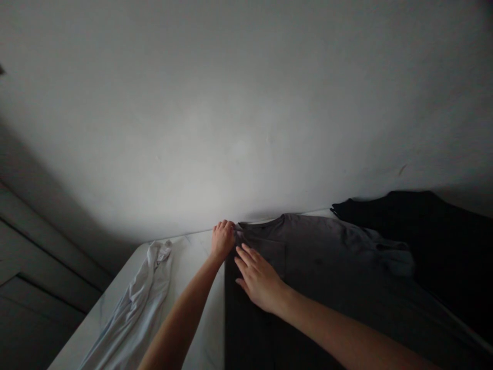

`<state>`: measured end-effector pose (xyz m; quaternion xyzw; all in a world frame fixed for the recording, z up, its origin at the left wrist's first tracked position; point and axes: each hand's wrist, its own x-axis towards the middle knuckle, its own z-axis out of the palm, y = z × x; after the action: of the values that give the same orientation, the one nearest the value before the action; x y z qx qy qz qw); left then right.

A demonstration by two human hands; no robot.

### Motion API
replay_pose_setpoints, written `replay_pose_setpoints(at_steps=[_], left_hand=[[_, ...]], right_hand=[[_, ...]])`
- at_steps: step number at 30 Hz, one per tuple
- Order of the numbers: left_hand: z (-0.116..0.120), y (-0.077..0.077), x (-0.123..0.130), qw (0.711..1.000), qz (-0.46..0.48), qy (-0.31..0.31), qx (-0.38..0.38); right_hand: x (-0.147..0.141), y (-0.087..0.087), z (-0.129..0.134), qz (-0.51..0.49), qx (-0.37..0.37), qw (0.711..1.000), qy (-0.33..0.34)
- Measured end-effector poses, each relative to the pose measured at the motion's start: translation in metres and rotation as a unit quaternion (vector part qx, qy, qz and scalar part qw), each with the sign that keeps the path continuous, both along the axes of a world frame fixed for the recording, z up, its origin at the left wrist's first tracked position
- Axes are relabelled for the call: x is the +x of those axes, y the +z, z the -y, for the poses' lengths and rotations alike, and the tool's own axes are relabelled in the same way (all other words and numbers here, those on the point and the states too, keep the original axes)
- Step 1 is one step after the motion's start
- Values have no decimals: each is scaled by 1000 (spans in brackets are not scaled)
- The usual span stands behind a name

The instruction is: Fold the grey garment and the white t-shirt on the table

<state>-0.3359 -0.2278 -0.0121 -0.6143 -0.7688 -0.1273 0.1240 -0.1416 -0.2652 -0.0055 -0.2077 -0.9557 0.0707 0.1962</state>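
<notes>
Gray shirt (319, 257), against hands (222, 240) (259, 280), extending rightward

No readable text, labels, numbers or signs

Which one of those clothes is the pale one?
The crumpled pale garment, leftmost on the table. Only it is light: the middle one is a dark grey shirt, the rightmost a black garment.
</notes>
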Motion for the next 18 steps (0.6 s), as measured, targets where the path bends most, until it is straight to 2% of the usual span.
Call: replay_pose_setpoints(at_steps=[3,7,12,15,16,18], left_hand=[[10,-10,2,1000,9,-16,-24],[23,-29,-9,997,8,-49,-63],[28,-41,-15,994,-19,-69,-87],[29,-39,-14,994,-25,-66,-89],[29,-38,-13,994,-26,-65,-89],[30,-37,-13,994,-28,-60,-87]], right_hand=[[-15,-10,14,26,-52,998,16],[-18,-25,27,40,-100,994,18],[-16,-34,34,19,-109,994,19],[-16,-23,18,-1,-133,991,29],[-15,-17,7,-12,-147,989,9],[-9,-6,-23,-35,-167,982,-81]])
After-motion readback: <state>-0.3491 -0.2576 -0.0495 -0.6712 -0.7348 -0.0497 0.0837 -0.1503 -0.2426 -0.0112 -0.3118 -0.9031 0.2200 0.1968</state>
